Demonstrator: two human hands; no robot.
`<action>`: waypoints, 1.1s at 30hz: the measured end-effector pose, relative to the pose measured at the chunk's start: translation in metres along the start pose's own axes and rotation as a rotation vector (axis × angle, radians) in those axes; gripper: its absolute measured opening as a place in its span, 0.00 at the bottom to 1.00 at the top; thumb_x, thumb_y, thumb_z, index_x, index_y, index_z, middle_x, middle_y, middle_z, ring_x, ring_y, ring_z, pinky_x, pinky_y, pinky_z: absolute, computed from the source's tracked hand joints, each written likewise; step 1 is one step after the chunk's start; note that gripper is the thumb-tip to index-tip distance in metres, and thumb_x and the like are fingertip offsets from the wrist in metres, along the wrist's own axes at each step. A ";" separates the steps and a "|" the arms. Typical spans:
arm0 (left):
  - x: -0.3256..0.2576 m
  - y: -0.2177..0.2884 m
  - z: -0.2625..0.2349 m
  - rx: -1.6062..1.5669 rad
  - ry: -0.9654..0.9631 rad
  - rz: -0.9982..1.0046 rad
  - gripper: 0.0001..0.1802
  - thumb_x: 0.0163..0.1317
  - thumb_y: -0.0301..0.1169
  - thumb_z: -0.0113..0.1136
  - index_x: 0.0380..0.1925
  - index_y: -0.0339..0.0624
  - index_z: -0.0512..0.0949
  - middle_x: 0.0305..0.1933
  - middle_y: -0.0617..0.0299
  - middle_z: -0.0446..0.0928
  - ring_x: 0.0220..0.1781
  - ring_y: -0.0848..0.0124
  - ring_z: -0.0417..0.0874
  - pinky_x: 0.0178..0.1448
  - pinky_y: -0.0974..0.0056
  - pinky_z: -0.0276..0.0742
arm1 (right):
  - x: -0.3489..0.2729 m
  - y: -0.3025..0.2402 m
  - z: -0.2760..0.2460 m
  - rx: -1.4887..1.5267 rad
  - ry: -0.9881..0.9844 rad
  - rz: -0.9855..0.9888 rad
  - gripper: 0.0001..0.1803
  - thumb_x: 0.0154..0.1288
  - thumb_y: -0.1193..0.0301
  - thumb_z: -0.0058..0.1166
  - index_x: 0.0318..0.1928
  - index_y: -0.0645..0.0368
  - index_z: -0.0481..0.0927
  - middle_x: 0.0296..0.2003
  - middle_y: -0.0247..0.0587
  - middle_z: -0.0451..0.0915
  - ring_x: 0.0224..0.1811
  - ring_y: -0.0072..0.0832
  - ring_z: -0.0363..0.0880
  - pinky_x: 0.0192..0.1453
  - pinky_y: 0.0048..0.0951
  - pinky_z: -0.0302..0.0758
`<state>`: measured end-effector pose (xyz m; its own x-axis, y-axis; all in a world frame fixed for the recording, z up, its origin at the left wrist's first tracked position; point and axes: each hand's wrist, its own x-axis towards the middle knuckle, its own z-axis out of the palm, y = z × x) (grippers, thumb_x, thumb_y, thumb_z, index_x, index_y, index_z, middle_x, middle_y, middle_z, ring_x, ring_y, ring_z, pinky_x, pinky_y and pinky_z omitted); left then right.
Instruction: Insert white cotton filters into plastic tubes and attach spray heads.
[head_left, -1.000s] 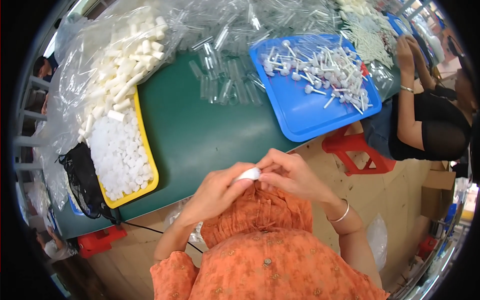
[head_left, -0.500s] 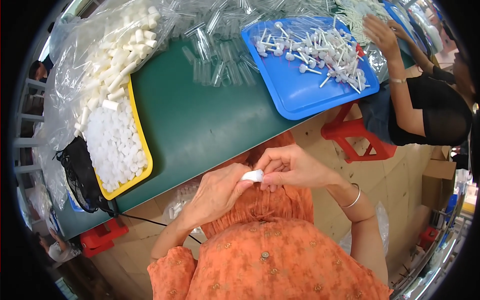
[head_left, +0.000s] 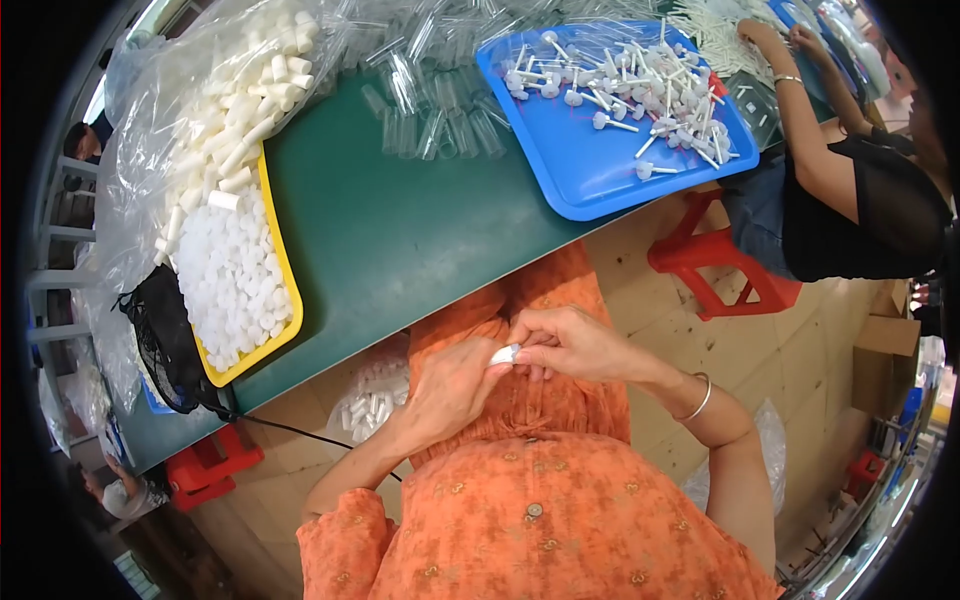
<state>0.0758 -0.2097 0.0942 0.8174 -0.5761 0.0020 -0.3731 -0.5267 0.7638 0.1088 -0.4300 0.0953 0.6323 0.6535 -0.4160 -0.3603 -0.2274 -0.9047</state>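
Over my lap, my left hand (head_left: 448, 388) is closed around a short white cylinder (head_left: 502, 355), whose end shows between thumb and forefinger. My right hand (head_left: 572, 342) meets it from the other side, thumb and fingertips pinched at that end. A small greyish translucent bit shows there; my fingertips hide most of it. Left of my hands, on the green table (head_left: 350, 240), a yellow tray (head_left: 292, 300) holds many small translucent white caps (head_left: 235, 285). White foam-like cylinders (head_left: 225, 140) spill from a clear bag behind them.
A blue tray (head_left: 570, 190) of white sticks with translucent heads stands at the right, near a co-worker's arm (head_left: 805, 130). Clear tubes (head_left: 445, 135) lie at the back. A black mesh bag (head_left: 165, 345) hangs at the left edge. Red stools (head_left: 725, 265) stand below.
Less of the white cylinder shows between my hands, which stay together. The co-worker's raised hand has moved back over the stick pile. The view has shifted slightly.
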 end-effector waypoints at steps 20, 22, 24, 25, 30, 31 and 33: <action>0.039 -0.012 0.048 -1.300 0.388 -0.640 0.14 0.68 0.34 0.61 0.48 0.39 0.75 0.39 0.68 0.76 0.37 0.83 0.73 0.41 0.74 0.70 | 0.029 0.050 0.063 0.727 0.475 -0.210 0.13 0.78 0.65 0.42 0.53 0.61 0.70 0.46 0.36 0.75 0.48 0.22 0.76 0.54 0.29 0.75; 0.042 -0.013 0.047 -1.302 0.394 -0.634 0.15 0.67 0.34 0.61 0.50 0.39 0.75 0.38 0.68 0.76 0.38 0.83 0.73 0.39 0.75 0.70 | 0.032 0.036 0.071 0.950 0.492 -0.114 0.18 0.79 0.58 0.38 0.51 0.60 0.70 0.41 0.33 0.74 0.43 0.20 0.73 0.48 0.25 0.72; 0.044 -0.010 0.038 -1.276 0.284 -0.712 0.18 0.68 0.35 0.60 0.53 0.37 0.74 0.39 0.67 0.77 0.35 0.83 0.74 0.34 0.76 0.71 | 0.034 0.036 0.070 1.065 0.502 -0.056 0.21 0.79 0.54 0.36 0.49 0.59 0.71 0.38 0.31 0.73 0.40 0.19 0.72 0.45 0.23 0.70; 0.045 -0.007 0.033 -1.281 0.280 -0.721 0.18 0.68 0.35 0.60 0.53 0.37 0.74 0.39 0.67 0.77 0.35 0.83 0.74 0.34 0.76 0.71 | 0.034 0.040 0.068 1.083 0.440 -0.083 0.21 0.79 0.53 0.33 0.49 0.58 0.70 0.36 0.31 0.72 0.36 0.19 0.71 0.40 0.23 0.70; 0.045 -0.010 0.021 -1.524 0.179 -0.716 0.19 0.76 0.36 0.44 0.56 0.34 0.73 0.60 0.56 0.77 0.47 0.75 0.79 0.47 0.70 0.79 | 0.034 0.036 0.068 1.331 0.322 -0.116 0.20 0.79 0.51 0.32 0.44 0.54 0.69 0.25 0.27 0.64 0.21 0.16 0.58 0.24 0.20 0.56; 0.048 -0.012 0.021 -1.527 0.181 -0.717 0.19 0.76 0.36 0.44 0.56 0.34 0.73 0.60 0.56 0.77 0.47 0.75 0.79 0.47 0.70 0.79 | 0.035 0.034 0.066 1.345 0.336 -0.068 0.20 0.79 0.51 0.32 0.43 0.53 0.68 0.24 0.26 0.63 0.20 0.15 0.55 0.22 0.19 0.53; 0.053 -0.016 0.023 -1.427 0.130 -0.695 0.20 0.77 0.36 0.40 0.57 0.33 0.73 0.60 0.54 0.76 0.51 0.72 0.79 0.54 0.68 0.77 | 0.039 0.027 0.060 1.357 0.350 -0.019 0.20 0.79 0.50 0.32 0.41 0.52 0.67 0.23 0.25 0.61 0.19 0.14 0.52 0.19 0.19 0.50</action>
<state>0.1144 -0.2463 0.0671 0.7035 -0.3897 -0.5943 0.7106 0.3821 0.5908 0.0824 -0.3673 0.0605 0.7081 0.3913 -0.5877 -0.5963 0.7772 -0.2009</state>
